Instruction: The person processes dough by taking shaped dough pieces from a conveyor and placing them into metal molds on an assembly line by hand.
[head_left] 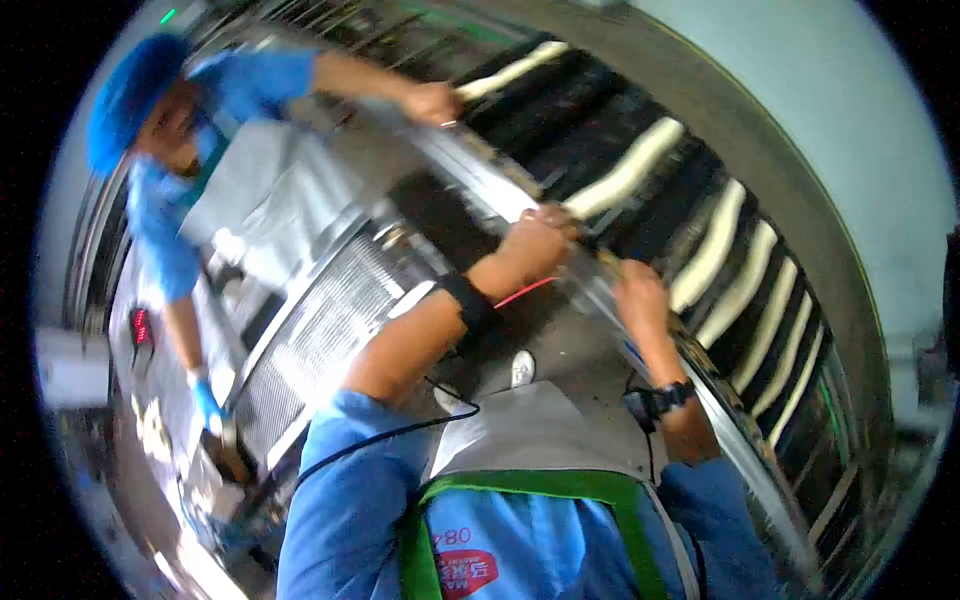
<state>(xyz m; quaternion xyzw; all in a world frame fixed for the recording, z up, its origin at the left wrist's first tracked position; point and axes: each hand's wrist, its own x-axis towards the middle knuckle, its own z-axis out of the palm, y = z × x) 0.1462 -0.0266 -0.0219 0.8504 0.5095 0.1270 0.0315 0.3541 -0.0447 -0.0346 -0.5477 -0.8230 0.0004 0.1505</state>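
Note:
Long cream strips that look like dough lie across the black slatted bed of a conveyor [640, 107]. My left hand [540, 240] is curled at the near end of one cream strip [630, 178], its fingers closed on that end. Lower along the same metal edge, my right hand [642, 295] bends over the rim, close to another cream strip [712, 250]. Its fingers look closed, but blur hides what they hold, if anything. A black band sits on my left forearm and a black watch [660, 400] on my right wrist.
A co-worker in a blue cap [135, 95] stands at the left, one hand [432, 103] at the conveyor's far end, the other, blue-gloved hand [212, 410] low by a ridged metal surface [320, 330]. A black cable [390, 428] crosses my left arm.

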